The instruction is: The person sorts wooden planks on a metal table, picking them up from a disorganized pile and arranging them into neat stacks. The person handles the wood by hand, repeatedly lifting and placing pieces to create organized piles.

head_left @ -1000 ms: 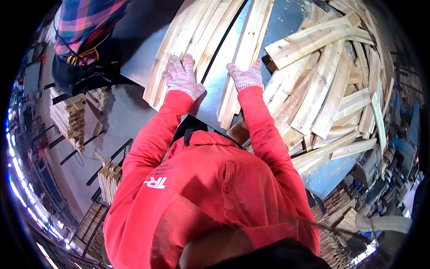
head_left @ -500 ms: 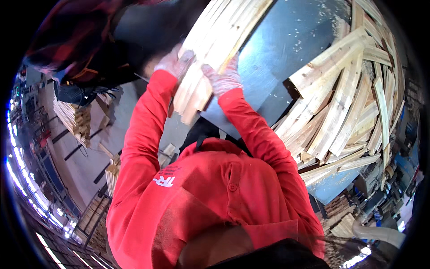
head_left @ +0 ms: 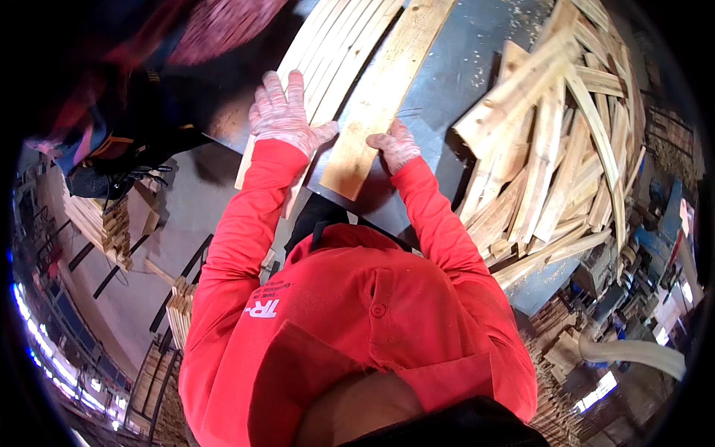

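Note:
My left hand (head_left: 284, 119), in a pale mottled glove, lies spread across a row of narrow wooden strips (head_left: 335, 56) standing side by side on the metal table. A wider flat wooden board (head_left: 383, 86) lies just right of that row, with a dark gap between them. My right hand (head_left: 398, 145), gloved the same way, grips the board's right edge near its close end. The thumb is on top; the fingers are partly hidden at the edge.
A jumbled heap of wooden slats (head_left: 551, 156) covers the right side of the metal table (head_left: 439, 104), which has sawdust on it. A person in dark checked clothing (head_left: 216, 30) stands at the upper left. Stacked wood (head_left: 100, 223) stands on the floor at left.
My left hand has gone from holding the strips' side to lying spread on top. The wider board now lies apart at the right, held by my right hand. The other person's sleeve has shifted.

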Demonstrator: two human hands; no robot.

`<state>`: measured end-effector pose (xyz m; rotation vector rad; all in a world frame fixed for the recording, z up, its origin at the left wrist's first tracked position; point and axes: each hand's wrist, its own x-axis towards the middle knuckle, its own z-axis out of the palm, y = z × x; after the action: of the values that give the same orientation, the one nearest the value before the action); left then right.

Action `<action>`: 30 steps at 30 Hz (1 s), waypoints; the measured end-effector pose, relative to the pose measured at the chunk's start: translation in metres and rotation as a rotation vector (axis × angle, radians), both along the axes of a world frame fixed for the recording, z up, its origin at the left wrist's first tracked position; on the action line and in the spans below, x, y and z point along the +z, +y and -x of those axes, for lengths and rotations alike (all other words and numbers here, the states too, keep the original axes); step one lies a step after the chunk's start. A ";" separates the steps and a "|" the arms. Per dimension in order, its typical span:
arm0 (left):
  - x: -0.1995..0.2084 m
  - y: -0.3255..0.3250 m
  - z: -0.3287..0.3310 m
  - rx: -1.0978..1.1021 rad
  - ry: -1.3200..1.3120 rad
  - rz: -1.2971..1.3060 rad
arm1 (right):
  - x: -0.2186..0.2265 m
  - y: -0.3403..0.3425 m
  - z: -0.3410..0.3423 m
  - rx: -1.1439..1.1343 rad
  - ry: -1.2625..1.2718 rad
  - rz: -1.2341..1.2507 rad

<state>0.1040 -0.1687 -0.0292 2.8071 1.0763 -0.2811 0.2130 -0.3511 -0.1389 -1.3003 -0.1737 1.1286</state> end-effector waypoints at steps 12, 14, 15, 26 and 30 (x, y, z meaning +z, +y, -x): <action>0.147 -0.053 -0.070 -0.976 -0.621 -0.064 | 0.335 -0.149 -0.057 0.811 -1.653 0.597; 0.132 -0.070 -0.096 -1.035 -0.607 -0.058 | 0.386 -0.158 -0.070 1.086 -1.513 0.643; 0.132 -0.076 -0.099 -1.036 -0.439 0.064 | 0.398 -0.162 -0.079 1.128 -1.498 0.638; 0.118 -0.018 0.092 -0.005 -0.448 0.060 | 0.149 -0.046 -0.188 -0.184 -1.369 0.504; 0.093 -0.018 0.167 0.366 -0.362 -0.027 | 0.064 0.046 -0.126 0.207 -1.123 1.210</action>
<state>-0.0625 -0.1872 0.0634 2.4747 1.4615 0.2676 0.3390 -0.3053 -0.0745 -2.9760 -0.4907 0.4571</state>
